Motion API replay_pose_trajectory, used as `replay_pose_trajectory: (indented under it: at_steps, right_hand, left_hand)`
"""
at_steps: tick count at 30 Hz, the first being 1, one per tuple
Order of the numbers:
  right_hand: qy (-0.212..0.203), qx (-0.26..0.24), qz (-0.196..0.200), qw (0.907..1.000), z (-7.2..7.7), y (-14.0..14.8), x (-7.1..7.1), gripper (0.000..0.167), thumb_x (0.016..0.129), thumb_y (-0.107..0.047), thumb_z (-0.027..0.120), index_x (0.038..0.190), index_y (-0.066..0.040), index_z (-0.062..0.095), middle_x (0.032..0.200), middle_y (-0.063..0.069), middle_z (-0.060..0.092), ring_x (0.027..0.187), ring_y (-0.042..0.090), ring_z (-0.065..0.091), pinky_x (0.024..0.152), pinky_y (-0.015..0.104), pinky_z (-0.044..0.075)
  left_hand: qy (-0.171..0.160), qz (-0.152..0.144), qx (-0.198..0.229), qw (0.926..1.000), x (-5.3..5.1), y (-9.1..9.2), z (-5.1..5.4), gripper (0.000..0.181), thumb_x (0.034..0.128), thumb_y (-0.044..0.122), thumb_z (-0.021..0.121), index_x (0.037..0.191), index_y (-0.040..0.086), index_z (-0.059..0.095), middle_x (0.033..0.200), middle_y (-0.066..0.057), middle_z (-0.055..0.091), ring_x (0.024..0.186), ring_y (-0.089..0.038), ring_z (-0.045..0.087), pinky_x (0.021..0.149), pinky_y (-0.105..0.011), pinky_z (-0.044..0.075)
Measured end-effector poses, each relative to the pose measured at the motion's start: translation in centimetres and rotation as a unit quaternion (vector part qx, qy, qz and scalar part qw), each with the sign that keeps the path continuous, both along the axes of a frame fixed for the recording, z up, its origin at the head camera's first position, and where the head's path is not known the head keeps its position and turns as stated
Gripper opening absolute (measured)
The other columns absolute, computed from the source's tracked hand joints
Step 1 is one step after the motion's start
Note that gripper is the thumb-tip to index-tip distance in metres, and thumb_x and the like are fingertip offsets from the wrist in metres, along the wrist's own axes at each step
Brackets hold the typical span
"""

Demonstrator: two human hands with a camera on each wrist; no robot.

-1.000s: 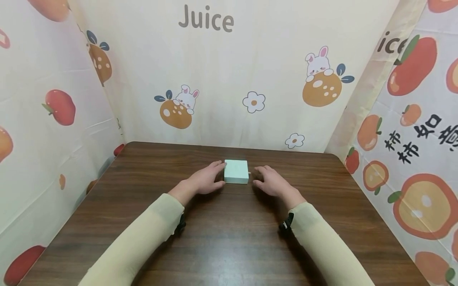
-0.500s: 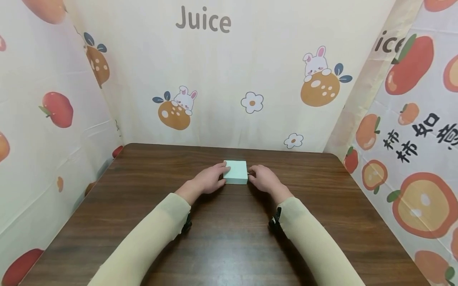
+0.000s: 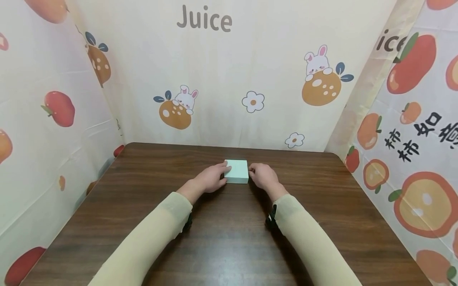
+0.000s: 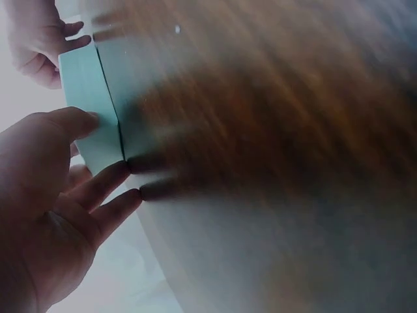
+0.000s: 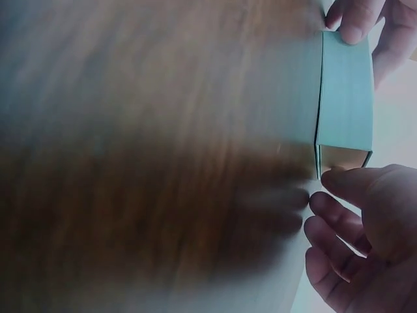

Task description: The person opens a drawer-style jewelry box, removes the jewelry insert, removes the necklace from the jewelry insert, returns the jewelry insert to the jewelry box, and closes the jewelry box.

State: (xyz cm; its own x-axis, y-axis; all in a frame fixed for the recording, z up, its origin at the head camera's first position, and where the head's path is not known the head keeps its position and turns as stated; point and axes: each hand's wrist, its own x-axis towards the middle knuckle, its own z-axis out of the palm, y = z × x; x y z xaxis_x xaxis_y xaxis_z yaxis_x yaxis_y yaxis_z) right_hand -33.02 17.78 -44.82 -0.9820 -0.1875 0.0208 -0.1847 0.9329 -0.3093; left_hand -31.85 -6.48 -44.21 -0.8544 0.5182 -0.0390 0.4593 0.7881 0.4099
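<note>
A small mint-green box (image 3: 236,171) lies flat toward the far side of the brown wooden table. My left hand (image 3: 212,177) grips its left end, the thumb on the near side and a finger over the top. In the left wrist view two fingertips of the left hand (image 4: 58,215) reach down to the tabletop. At the box's right end, my right hand (image 3: 263,175) has its fingers curled in. The right wrist view puts the thumb and index finger of the right hand (image 5: 378,222) together at that end, where a small pull tab is mostly hidden by them.
The dark wooden tabletop (image 3: 229,238) stretches around both arms. Behind it hangs a cream curtain (image 3: 214,67) with fruit and rabbit prints, and printed sheets close off the left and right sides.
The left hand has moved right, from beside the box to a hold on it. My right hand has come left to the box's right end, its fingers curling in. The box stays put.
</note>
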Motion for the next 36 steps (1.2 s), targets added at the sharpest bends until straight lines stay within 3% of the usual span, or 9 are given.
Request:
replay_pose_trajectory:
  at_steps: [9,36]
  right_hand:
    - [-0.003,0.006,-0.003,1.0000,-0.11,0.02,-0.05,0.020,0.112,-0.023,0.061,0.123,-0.015,0.077,0.118,0.006,0.079,0.101,0.025,0.069,0.090,0.048,0.060]
    - [-0.012,0.013,0.001,0.9999,0.31,0.22,0.03,0.019,0.111,-0.022,0.061,0.121,-0.016,0.076,0.113,0.006,0.078,0.096,0.025,0.067,0.086,0.046,0.060]
  left_hand:
    - [-0.006,0.000,0.009,0.9999,0.08,-0.22,-0.04,0.059,0.1130,0.023,0.063,0.168,0.011,0.046,0.180,-0.016,0.031,0.165,-0.032,0.038,0.134,-0.047,0.036]
    - [0.001,0.001,0.018,0.9998,0.42,-0.16,0.07,0.058,0.1130,0.020,0.062,0.167,0.009,0.046,0.180,-0.018,0.030,0.164,-0.034,0.040,0.132,-0.048,0.038]
